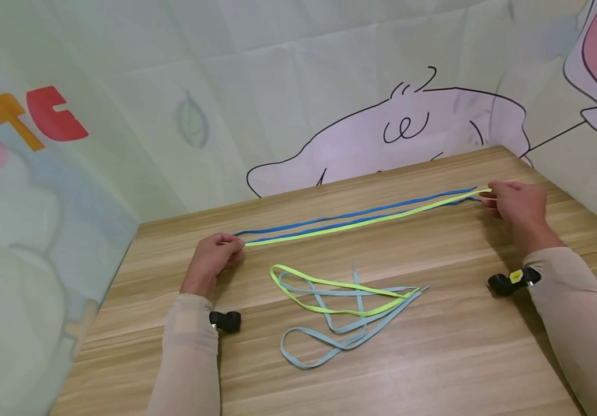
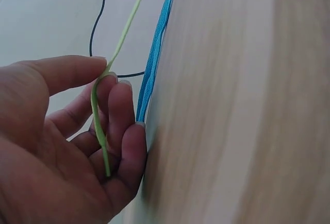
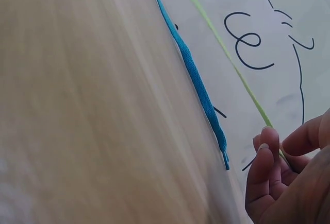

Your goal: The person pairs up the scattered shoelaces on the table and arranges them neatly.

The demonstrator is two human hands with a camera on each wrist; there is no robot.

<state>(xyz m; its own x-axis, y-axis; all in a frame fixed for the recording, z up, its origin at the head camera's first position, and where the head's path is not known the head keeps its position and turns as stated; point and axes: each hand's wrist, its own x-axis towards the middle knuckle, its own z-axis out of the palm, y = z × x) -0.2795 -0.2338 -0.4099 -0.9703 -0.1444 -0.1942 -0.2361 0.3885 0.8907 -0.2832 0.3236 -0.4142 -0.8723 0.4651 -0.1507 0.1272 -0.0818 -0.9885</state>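
A yellow-green shoelace (image 1: 363, 220) is stretched nearly straight between both hands. My left hand (image 1: 214, 258) pinches it near one end between thumb and forefinger; the loose tip hangs over the palm in the left wrist view. At the far right my right hand (image 1: 519, 208) pinches the other end. Below the taut lace, a blue shoelace (image 1: 324, 219) lies on the table in two long, roughly parallel strands. The lower fingers of the left hand are close to the blue lace (image 2: 154, 64); whether they touch it I cannot tell. In the right wrist view a blue lace tip (image 3: 226, 159) lies apart from the fingers.
Nearer the front of the wooden table (image 1: 433, 358) lie a looped yellow-green lace (image 1: 324, 281) and pale blue laces (image 1: 308, 365), crossing one another. A printed cloth (image 1: 288, 104) hangs behind the table's back edge. Black wrist cameras (image 1: 227, 322) sit on both sleeves.
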